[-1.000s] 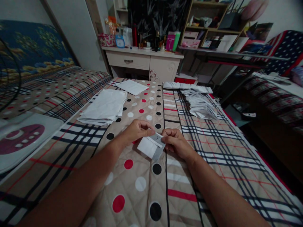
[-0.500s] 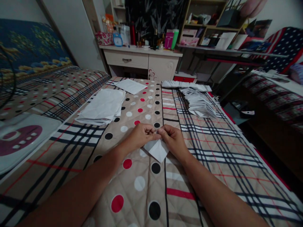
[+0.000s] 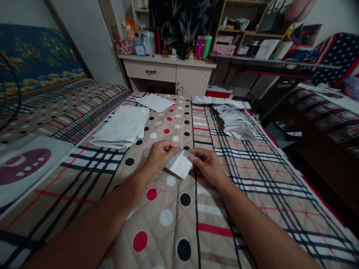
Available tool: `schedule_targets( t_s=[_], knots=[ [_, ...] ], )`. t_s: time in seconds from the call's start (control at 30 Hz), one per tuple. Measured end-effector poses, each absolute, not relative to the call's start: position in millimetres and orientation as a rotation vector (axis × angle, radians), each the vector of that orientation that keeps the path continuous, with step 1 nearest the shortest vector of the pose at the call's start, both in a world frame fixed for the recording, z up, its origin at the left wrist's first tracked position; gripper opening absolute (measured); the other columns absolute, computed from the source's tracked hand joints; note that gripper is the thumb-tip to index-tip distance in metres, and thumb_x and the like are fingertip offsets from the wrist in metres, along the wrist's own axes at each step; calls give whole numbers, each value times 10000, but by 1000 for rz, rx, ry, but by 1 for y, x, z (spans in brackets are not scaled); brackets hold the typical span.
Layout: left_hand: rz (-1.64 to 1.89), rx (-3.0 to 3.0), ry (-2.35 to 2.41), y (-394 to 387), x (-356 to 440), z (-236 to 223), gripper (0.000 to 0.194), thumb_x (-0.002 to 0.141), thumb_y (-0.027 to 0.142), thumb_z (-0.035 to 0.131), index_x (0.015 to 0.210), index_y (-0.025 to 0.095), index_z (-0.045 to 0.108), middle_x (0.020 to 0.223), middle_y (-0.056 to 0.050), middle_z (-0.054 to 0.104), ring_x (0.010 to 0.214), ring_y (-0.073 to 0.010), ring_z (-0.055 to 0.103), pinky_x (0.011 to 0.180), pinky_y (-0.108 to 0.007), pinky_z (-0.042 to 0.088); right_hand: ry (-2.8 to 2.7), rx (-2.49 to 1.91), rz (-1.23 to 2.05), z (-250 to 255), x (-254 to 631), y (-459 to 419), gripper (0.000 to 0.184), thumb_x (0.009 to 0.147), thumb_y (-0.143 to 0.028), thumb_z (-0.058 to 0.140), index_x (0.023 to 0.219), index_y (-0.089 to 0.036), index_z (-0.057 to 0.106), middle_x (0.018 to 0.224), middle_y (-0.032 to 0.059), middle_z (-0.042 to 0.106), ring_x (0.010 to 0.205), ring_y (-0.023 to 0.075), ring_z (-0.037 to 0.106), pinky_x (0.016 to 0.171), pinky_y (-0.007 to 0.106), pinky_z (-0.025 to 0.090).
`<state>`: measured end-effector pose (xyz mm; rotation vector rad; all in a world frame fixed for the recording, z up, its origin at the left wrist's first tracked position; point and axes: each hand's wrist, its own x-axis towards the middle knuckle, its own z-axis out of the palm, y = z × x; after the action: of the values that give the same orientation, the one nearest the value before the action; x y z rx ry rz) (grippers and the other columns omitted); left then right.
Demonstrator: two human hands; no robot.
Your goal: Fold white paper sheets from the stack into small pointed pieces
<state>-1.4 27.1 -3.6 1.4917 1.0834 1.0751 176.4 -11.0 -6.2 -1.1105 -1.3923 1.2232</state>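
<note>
A small piece of folded white paper [image 3: 181, 164] with crease lines is held between my two hands, just above the bed. My left hand [image 3: 162, 154] pinches its upper left edge between thumb and fingers. At the right corner, my right hand [image 3: 206, 162] grips the paper with thumb on top and fingers curled. Beyond my left hand lies a stack of white paper sheets [image 3: 122, 125], with a separate white sheet [image 3: 155, 102] behind it. A fanned row of folded papers [image 3: 235, 123] rests to the far right.
The bed is covered by a quilted plaid and dotted spread [image 3: 174, 224]. Another row of folded papers [image 3: 220, 101] lies along its far edge. A clear packet with a pink disc print [image 3: 28, 164] is at the left. A white dresser [image 3: 151, 71] stands beyond the bed.
My hands have moved slightly apart, the left one to the left and up. The folded paper has turned and shifted up and left, with more of its surface showing.
</note>
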Motion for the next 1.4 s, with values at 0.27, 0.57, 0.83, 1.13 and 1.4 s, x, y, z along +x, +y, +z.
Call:
schedule_targets(
  t_s=[0.27,0.57,0.83,1.13,1.4],
  knots=[
    [1085,1603,1075,31,-1,-10,240,742,348,668,612,155,613,560,19,557,523,-96,473,480,-206,328,-1349,-1286,1236,-2,179,-12,264,720,-388,723,619,-166,622,480,-15,576,370,96,473,374,208,318],
    [1122,1554,1130,35,-1,-15,205,819,347,615,809,154,683,727,-19,669,651,-130,595,565,-215,430,-1462,-1359,1071,-10,178,-13,440,864,-449,575,513,-194,504,412,-22,490,381,86,374,401,229,252],
    [1115,1431,984,36,-1,-15,417,691,272,772,1061,157,618,727,10,641,625,-114,624,577,-208,480,-1496,-1414,631,-18,183,-5,160,790,-328,673,882,-198,692,830,33,694,692,165,590,645,280,461],
    [1088,1494,955,37,1,-20,389,633,192,799,995,144,665,821,-22,655,706,-112,607,625,-214,494,-1463,-1240,641,-19,183,-2,138,696,-202,726,831,-212,696,1090,68,632,993,229,607,742,326,501],
    [968,1955,1024,40,-9,-13,282,561,126,838,810,159,710,982,-49,643,899,-173,617,757,-283,499,-1493,-1365,798,-19,187,-1,96,701,-199,704,781,-192,651,767,6,636,695,157,578,610,263,442]
  ],
)
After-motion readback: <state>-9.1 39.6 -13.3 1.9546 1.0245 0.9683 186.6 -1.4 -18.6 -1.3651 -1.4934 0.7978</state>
